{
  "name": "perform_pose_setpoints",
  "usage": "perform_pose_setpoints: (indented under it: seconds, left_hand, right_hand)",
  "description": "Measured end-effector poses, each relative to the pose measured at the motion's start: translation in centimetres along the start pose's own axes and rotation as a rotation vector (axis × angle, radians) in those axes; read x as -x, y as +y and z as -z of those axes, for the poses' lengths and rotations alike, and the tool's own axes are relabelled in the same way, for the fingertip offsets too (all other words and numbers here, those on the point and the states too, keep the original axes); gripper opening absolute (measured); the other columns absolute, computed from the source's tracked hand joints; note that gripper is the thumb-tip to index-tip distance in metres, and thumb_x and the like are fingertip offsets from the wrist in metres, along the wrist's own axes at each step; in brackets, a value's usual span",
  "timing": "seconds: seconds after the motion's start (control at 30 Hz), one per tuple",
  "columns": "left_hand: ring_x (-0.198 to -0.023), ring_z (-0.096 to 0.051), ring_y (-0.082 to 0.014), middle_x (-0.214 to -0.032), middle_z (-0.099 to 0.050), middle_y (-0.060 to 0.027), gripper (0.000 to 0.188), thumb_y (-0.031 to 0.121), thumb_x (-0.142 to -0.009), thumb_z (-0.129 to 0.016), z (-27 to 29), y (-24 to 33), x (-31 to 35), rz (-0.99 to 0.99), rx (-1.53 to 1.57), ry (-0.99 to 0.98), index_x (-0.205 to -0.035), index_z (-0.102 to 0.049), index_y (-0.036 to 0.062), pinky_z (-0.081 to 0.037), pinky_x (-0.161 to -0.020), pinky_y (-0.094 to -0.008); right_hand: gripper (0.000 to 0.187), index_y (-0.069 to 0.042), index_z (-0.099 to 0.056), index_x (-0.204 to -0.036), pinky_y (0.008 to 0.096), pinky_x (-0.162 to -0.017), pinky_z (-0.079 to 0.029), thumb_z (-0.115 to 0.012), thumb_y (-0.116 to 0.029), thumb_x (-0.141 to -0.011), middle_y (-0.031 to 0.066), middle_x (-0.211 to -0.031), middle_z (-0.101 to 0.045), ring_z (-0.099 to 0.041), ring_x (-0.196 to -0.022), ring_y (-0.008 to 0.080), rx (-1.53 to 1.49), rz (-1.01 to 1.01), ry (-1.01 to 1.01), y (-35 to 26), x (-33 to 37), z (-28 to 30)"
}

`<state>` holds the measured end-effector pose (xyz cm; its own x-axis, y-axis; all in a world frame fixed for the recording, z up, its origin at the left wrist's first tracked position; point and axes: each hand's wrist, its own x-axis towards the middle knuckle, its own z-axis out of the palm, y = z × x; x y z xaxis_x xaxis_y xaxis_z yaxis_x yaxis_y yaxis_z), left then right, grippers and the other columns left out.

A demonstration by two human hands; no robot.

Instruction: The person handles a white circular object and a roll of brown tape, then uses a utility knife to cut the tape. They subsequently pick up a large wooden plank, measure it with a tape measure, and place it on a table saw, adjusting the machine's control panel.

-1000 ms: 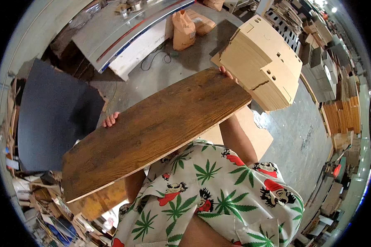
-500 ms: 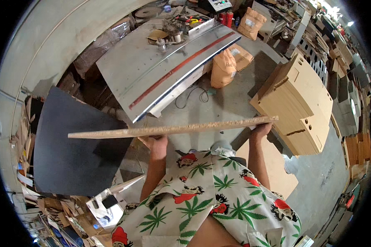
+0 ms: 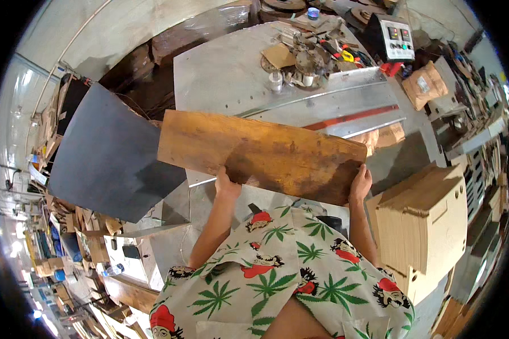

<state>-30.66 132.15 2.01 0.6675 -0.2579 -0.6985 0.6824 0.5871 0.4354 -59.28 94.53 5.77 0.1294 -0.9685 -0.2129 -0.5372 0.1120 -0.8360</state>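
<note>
A long board [image 3: 260,150], wood-brown with dark stains and scorch-like patches, is held up in front of me over the near edge of the grey metal table [image 3: 203,85]. Its broad face shows, and its right end dips slightly lower than the left. My left hand [image 3: 228,184] grips the lower edge left of the middle, with the fingers partly hidden behind it. At the lower right end, my right hand [image 3: 361,182] is closed round the corner. The board covers part of the table and its red strip [image 3: 350,117].
Left stands a dark grey flat panel [image 3: 107,152]. A stack of pale panels [image 3: 421,220] rises at right. Pliers, metal parts and a tin [image 3: 275,82] lie on the table beside a control box [image 3: 396,39]. A paper sack [image 3: 425,85] stands far right.
The board has turned from edge-on to showing its broad face, and both hands turned with it. My view has shifted, so the table appears farther right.
</note>
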Motion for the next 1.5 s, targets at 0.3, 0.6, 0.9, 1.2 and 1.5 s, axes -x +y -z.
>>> perform_pose_setpoints:
  seconds: [0.3,0.6,0.9,1.2,1.5]
  left_hand:
    - [-0.113,-0.072,-0.0251,-0.128,-0.072,-0.0104,0.033,0.028,-0.111,-0.059,-3.8,-7.9,-0.8,0.119,-0.320,0.217,-0.137,-0.064,0.0070,-0.063,-0.091,-0.0437]
    - [-0.097,-0.075,-0.0283,-0.120,-0.078,-0.0145,0.036,0.032,-0.106,-0.068,-6.9,-3.7,1.0,-0.348,-1.591,-0.230,-0.122,-0.071,0.0003,-0.059,-0.085,-0.0432]
    - [-0.167,-0.022,-0.0359,-0.181,-0.029,-0.0100,0.083,0.048,-0.101,-0.069,-9.1,-1.0,-6.0,-0.962,-2.147,-0.360,-0.169,-0.039,0.0112,-0.015,-0.134,-0.0638]
    - [-0.168,-0.021,-0.0356,-0.181,-0.028,-0.0105,0.088,0.052,-0.101,-0.069,-11.9,-0.7,-6.6,-0.816,-2.241,-0.353,-0.170,-0.037,0.0089,-0.014,-0.133,-0.0660]
    - [-0.168,-0.022,-0.0375,-0.181,-0.028,-0.0133,0.092,0.053,-0.098,-0.074,-12.4,-0.7,-7.6,-0.813,-2.293,-0.358,-0.170,-0.038,0.0084,-0.018,-0.131,-0.0707]
  right_hand:
    - [0.057,0.002,-0.062,-0.128,0.0489,-0.100,-0.054,-0.069,-0.050,-0.104,0.0235,-0.118,-0.074,-0.072,-0.109,0.0410,0.101,0.108,-0.062,-1.8,-9.7,-7.1]
    - [0.059,-0.002,-0.056,-0.148,0.0646,-0.122,-0.033,-0.072,-0.033,-0.100,0.0309,-0.159,-0.049,-0.042,-0.150,0.0476,0.597,0.634,0.065,-2.1,-9.1,-10.3]
    - [0.083,0.003,-0.032,-0.169,0.0534,-0.136,-0.019,-0.062,-0.044,-0.108,0.0251,-0.177,-0.030,-0.026,-0.165,0.0417,0.714,1.064,-0.499,-7.5,-1.9,-21.5]
    - [0.074,-0.005,-0.032,-0.172,0.0534,-0.135,-0.021,-0.049,-0.047,-0.114,0.0212,-0.178,-0.030,-0.024,-0.166,0.0408,0.876,0.829,-0.262,-6.4,-11.7,-17.0]
    - [0.078,-0.001,-0.037,-0.169,0.0528,-0.136,-0.019,-0.048,-0.055,-0.113,0.0197,-0.180,-0.027,-0.023,-0.167,0.0388,0.768,0.891,-0.377,-8.0,-7.0,-23.3]
